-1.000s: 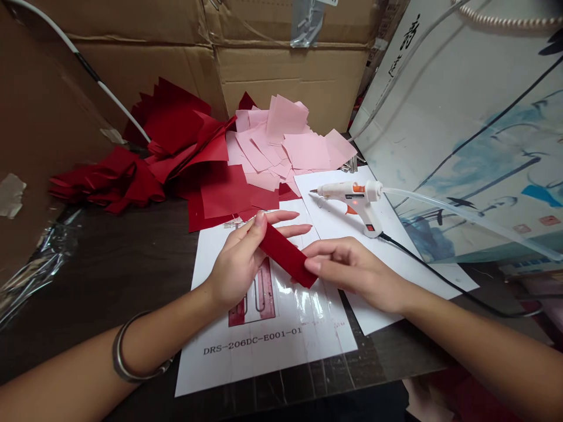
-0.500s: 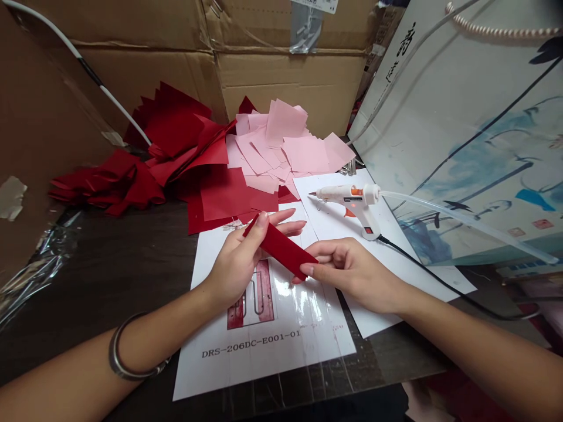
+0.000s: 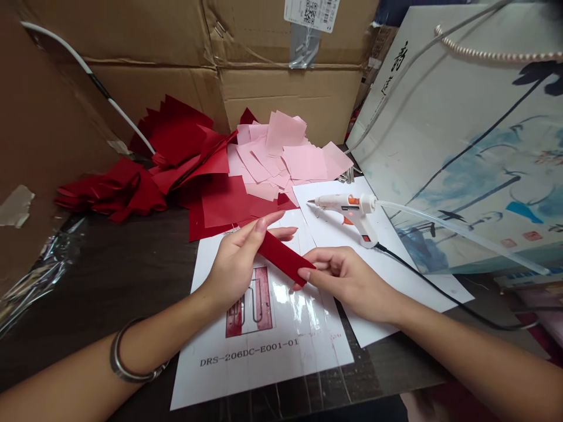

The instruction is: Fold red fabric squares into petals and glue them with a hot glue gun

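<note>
A folded dark red strip (image 3: pixel 284 258) is held between both hands above a laminated white sheet (image 3: pixel 281 346) printed with a red diagram and a code. My left hand (image 3: pixel 235 264) pinches the strip's upper left end with thumb and fingers. My right hand (image 3: pixel 347 281) grips its lower right end with the fingertips. A metal bangle (image 3: pixel 121 357) circles my left wrist.
A white glue gun (image 3: pixel 352 208) with a clear stick and black cord lies on white paper (image 3: pixel 396 275) to the right. Red squares (image 3: pixel 176 158) and pink squares (image 3: pixel 285 152) are piled behind. Cardboard boxes (image 3: pixel 264 88) stand at the back, a painted bag (image 3: pixel 475 146) on the right.
The view has tilted down slightly. Both hands keep the strip, and the right fingertips have slid a little along its lower end.
</note>
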